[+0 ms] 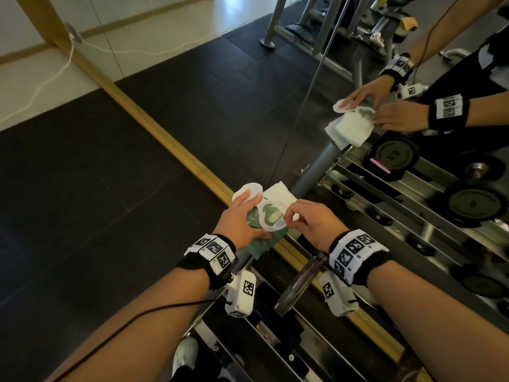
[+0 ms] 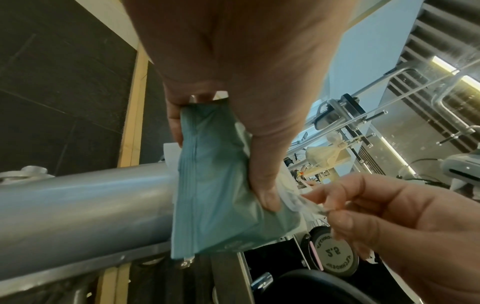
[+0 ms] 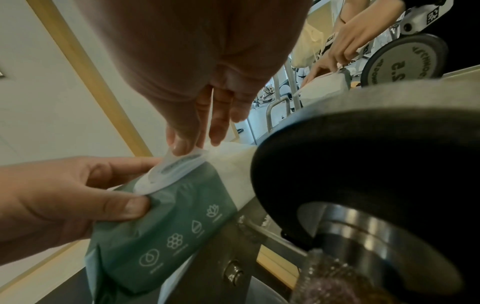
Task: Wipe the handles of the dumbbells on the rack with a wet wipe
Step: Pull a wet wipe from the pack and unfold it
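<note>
The green wipe pack (image 1: pixel 261 232) is gripped by the left hand (image 1: pixel 239 224) on the grey rack bar (image 2: pixel 85 203). Its clear seal flap (image 1: pixel 275 220) is pinched by the right hand (image 1: pixel 311 221). A dumbbell handle (image 1: pixel 300 282) is seen just beside.

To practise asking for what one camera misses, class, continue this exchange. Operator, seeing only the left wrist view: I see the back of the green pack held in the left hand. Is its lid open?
Observer: Yes. In the head view the round white lid is flipped open beneath the fingers of the left hand, clear of the opening in the wipe pack.
Operator: What is the right hand pinching?
Observer: The right hand pinches the rim of that opening on the pack's top face.
Operator: Is a dumbbell handle close by?
Observer: Yes. A knurled dumbbell handle lies on the rack just below the right wrist, and neither hand touches it.
</note>
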`<state>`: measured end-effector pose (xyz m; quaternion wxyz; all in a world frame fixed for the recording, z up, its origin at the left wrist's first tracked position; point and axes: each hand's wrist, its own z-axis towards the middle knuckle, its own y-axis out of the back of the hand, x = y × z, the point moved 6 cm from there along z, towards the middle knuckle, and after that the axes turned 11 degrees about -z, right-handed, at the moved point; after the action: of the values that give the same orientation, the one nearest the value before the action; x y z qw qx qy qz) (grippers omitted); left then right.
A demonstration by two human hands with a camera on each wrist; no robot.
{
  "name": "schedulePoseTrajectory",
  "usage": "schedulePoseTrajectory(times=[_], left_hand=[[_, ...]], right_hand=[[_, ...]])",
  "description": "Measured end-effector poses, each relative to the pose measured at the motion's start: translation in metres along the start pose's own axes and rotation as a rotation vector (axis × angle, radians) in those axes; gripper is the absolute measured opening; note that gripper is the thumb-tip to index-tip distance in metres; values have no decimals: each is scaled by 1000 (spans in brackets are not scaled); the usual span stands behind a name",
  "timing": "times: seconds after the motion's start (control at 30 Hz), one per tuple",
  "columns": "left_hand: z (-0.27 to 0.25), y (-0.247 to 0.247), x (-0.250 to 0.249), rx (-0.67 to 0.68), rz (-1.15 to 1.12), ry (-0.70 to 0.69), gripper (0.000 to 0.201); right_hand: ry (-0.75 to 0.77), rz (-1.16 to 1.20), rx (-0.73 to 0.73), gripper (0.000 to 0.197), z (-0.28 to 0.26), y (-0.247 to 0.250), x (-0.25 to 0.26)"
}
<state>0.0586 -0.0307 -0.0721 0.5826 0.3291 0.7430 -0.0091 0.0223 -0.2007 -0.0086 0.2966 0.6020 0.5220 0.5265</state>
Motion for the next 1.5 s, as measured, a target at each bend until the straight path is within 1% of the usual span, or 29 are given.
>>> schedulePoseTrajectory(times=[0.1,0.17,0.23,0.3,0.4,0.5,0.57,0.67,0.77,0.93,1.03,1.1,1.23,1.3,1.4,1.5], left_hand=[[-3,-4,1,2,13,-4,100],[-2,-5,2,6,7,9,101],[-1,-5,3,15,2,15,102],[-1,-6,3,8,-38,15,99],[-2,-9,2,-48,-92,24,93],[-3,-13,2,-105,-18,32,90],[-4,-14,2,-119,6,39,89],[-4,-13,4,-108,0,43,89],[-3,-12,5,-97,-20,23,89],[-3,-10,5,-93,-46,-24,88],[-4,-9,5,-103,-53,-21,89],[-3,-9,5,-108,-55,-10,89],[-2,-10,6,-110,-44,3,88],[-1,-11,6,-113,-36,5,88],[-2,-13,6,-122,-28,4,87],[-3,-14,6,-119,-14,5,88]], right_hand=[[-14,-41,13,17,-2,-2,-1],[-71,-64,29,16,0,-5,-1],[-127,-41,16,10,2,-5,-1],[-147,25,-13,10,4,-5,2],[-174,43,-27,11,8,-6,5],[-214,2,-31,13,14,-11,6],[-219,-35,-48,14,18,-15,8],[-225,-29,-96,11,21,-16,10],[-245,-65,-89,10,25,-17,8],[-295,-9,-107,8,29,-20,7],[-299,-17,-87,18,33,-22,8],[-291,-24,-89,20,35,-22,9],[-235,-86,-62,5,36,-23,14],[-217,-104,-42,3,36,-23,17],[-204,-97,-40,14,33,-24,18],[-215,-25,-94,18,29,-22,15]])
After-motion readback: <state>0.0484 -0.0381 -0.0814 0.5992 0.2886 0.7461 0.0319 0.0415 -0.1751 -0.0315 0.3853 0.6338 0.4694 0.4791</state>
